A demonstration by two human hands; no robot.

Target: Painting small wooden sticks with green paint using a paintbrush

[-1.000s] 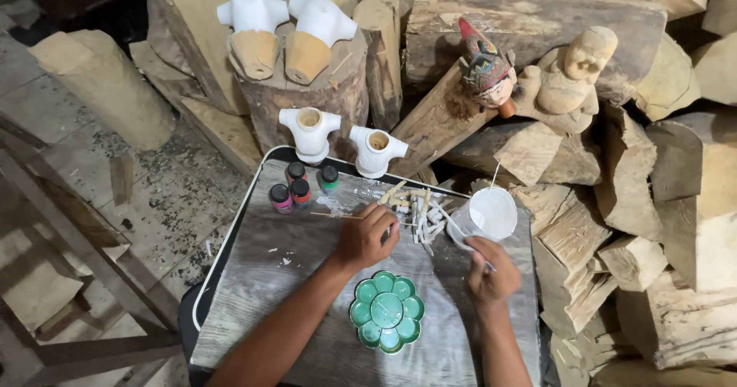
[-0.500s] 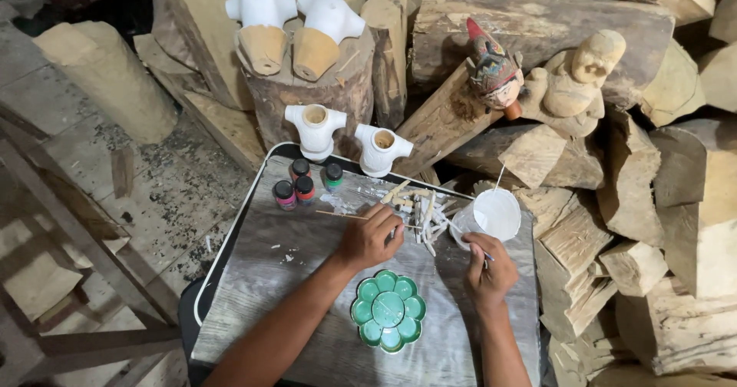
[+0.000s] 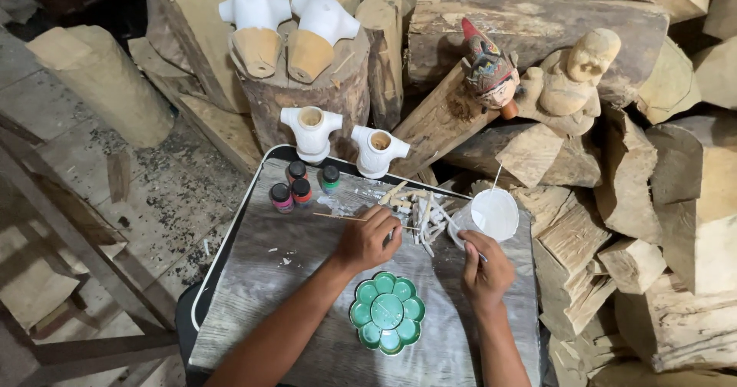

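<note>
— What is each hand doing?

— The left hand (image 3: 368,237) rests curled on the pile of white sticks (image 3: 418,210), fingers bent round a thin stick (image 3: 338,216) that pokes out toward the paint bottles (image 3: 301,185). The right hand (image 3: 482,268) is closed round a slim handle, probably a brush; its tip is hidden, so I cannot be sure.

— And the cup?

— The white cup (image 3: 491,214) stands on the grey board (image 3: 269,279), touching the right hand, tilted toward the person, seemingly so the tool can dip in.

— The palette?

— The green flower-shaped palette (image 3: 386,312) lies between both wrists, within easy reach. Two white carved torsos (image 3: 342,135) stand beyond the bottles.
</note>
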